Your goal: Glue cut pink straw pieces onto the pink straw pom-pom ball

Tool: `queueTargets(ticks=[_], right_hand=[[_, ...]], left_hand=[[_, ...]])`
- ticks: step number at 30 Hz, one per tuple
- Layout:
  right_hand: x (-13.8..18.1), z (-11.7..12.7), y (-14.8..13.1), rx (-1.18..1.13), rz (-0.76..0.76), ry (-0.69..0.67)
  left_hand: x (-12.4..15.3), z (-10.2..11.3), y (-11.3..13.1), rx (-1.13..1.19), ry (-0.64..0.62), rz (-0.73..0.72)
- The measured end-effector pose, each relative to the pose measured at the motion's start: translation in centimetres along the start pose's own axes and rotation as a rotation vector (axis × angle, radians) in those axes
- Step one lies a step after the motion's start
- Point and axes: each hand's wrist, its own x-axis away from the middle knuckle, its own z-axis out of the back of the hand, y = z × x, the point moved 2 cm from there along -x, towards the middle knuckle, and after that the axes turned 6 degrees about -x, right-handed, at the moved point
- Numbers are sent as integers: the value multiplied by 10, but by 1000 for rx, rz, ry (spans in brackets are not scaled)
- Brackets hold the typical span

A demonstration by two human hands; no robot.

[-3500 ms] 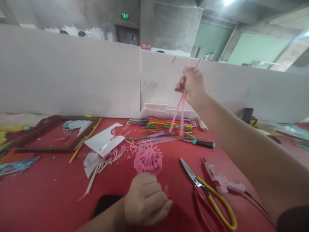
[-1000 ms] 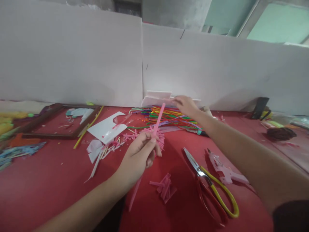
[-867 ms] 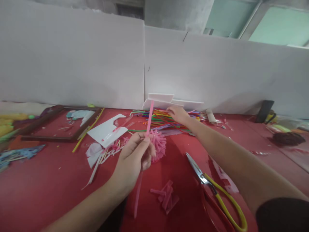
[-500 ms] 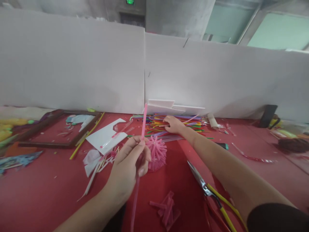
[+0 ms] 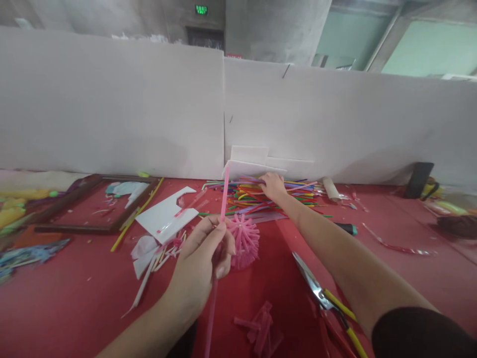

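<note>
My left hand (image 5: 204, 253) is closed on a long pink drinking straw (image 5: 225, 196). The straw stands nearly upright, with its lower end hanging below the hand. Just behind those fingers sits a spiky pink piece (image 5: 245, 243) made of short straw lengths. My right hand (image 5: 274, 186) reaches into a pile of multicoloured straws (image 5: 246, 195) by the white panel. Its fingers curl down onto straws there; the fingertips are partly hidden. Cut pink straw pieces (image 5: 263, 325) lie on the red table in front of me. Scissors (image 5: 316, 288) with red and yellow handles rest under my right forearm.
A white board piece (image 5: 164, 214) and a brown frame (image 5: 74, 228) lie to the left. White partition panels (image 5: 112, 109) stand along the back. At right are a cardboard tube (image 5: 331, 189), a dark marker-like object (image 5: 346, 228) and a black upright object (image 5: 419, 180).
My right hand has shifted slightly right and toward the back over the straw pile. My left hand keeps hold of the pink straw. The view has tilted up a little.
</note>
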Motion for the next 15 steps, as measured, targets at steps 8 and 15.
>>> queueTargets(ticks=[8, 15], right_hand=[[-25, 15, 21, -162, -90, -9], [-45, 19, 27, -136, -77, -73]], left_hand=[[-1, 0, 2, -1, -9, -14], [-1, 2, 0, -12, 6, -11]])
